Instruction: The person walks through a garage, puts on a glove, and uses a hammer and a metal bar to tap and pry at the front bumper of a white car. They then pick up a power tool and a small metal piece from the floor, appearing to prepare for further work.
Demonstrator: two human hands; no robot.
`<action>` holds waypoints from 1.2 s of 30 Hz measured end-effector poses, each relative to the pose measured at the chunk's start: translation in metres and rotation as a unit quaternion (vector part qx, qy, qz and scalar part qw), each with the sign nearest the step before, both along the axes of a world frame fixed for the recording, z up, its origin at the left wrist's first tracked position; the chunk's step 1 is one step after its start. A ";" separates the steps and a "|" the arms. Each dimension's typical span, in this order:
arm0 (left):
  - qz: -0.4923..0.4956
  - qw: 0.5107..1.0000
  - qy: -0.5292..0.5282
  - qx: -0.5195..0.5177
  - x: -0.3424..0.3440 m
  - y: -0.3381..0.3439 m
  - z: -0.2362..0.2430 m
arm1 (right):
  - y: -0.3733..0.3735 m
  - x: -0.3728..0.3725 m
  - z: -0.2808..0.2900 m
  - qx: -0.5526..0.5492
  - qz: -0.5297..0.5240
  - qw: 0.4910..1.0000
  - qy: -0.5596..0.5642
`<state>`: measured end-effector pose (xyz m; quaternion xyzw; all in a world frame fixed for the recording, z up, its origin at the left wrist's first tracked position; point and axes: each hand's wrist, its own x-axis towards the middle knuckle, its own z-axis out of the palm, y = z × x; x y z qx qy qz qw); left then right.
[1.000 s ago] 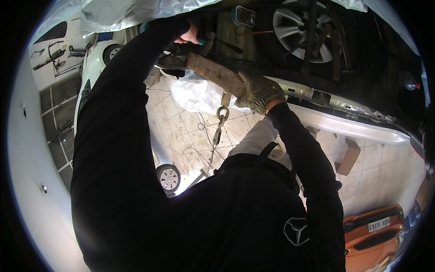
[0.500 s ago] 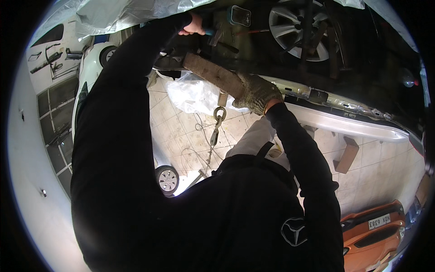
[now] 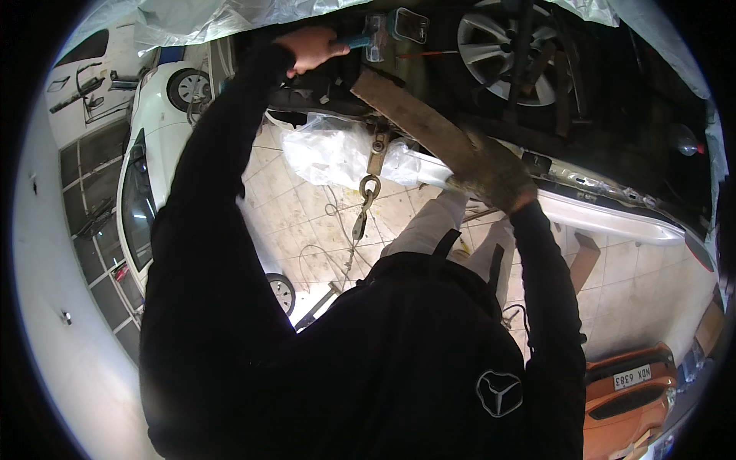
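My bare left hand (image 3: 308,49) is closed around the blue handle of a hammer (image 3: 376,40), whose head points to the right near the top of the view. In my gloved right hand (image 3: 497,175) is a thick wooden block (image 3: 414,119), gripped at its near right end. The block slants up and left over the car's open door sill (image 3: 583,186), its far end below the hammer and apart from it. A metal pulling clamp (image 3: 376,149) hangs at the sill, left of my right hand, with a ring and hook (image 3: 360,218) attached.
Inside the dark car body lies an alloy wheel (image 3: 502,50), beside a small clear container (image 3: 408,26). Plastic sheeting (image 3: 326,149) covers part of the sill. A white car (image 3: 142,184) stands at left, an orange car (image 3: 632,399) at lower right. A brown block (image 3: 585,261) is on the tiles.
My right hand and the wooden block have moved right and slightly nearer. My left hand has shifted a little left, and the hammer's head has risen in view.
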<state>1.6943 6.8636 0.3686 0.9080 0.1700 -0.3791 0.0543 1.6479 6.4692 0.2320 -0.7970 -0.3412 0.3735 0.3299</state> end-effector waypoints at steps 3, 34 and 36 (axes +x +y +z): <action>0.111 0.988 0.011 -0.109 -0.042 -0.027 0.009 | -0.071 0.005 0.006 0.016 -0.024 1.000 0.012; 0.471 0.830 0.126 -0.271 -0.354 -0.266 -0.094 | -0.316 -0.066 0.081 -0.238 -0.269 0.929 0.091; 0.453 0.843 0.120 -0.262 -0.358 -0.259 -0.102 | -0.312 -0.067 0.082 -0.226 -0.288 0.925 0.100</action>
